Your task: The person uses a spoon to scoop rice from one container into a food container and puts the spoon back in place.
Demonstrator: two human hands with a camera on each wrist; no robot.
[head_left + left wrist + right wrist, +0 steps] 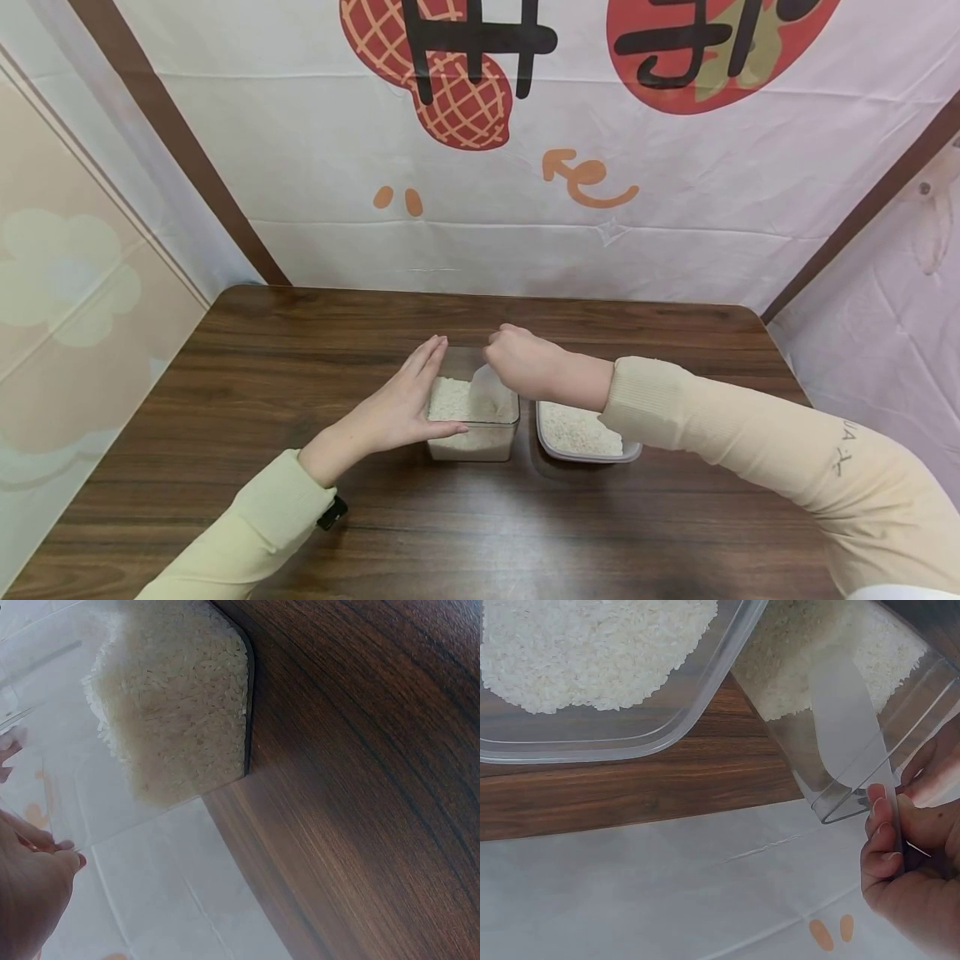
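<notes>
A clear rectangular box (472, 454) partly filled with white rice (450, 400) stands mid-table. My left hand (393, 408) rests against its left side, fingers straight and thumb stretched along the near rim. In my right hand (525, 362), fingers and thumb grip the handle of a translucent white scoop (847, 727). The scoop's blade reaches down inside the box, its lower end at the rice. In the right wrist view, the gripping right hand (915, 862) is just outside the box rim. Beneath my right forearm sits a shallow clear tub (588, 457), also holding rice (592, 652).
The brown wood-grain table (225, 417) has rounded far corners. Behind its far edge hangs a white printed cloth (315, 167), with another patterned cloth (67, 275) at the left. The tub stands just right of the box, a narrow gap between them.
</notes>
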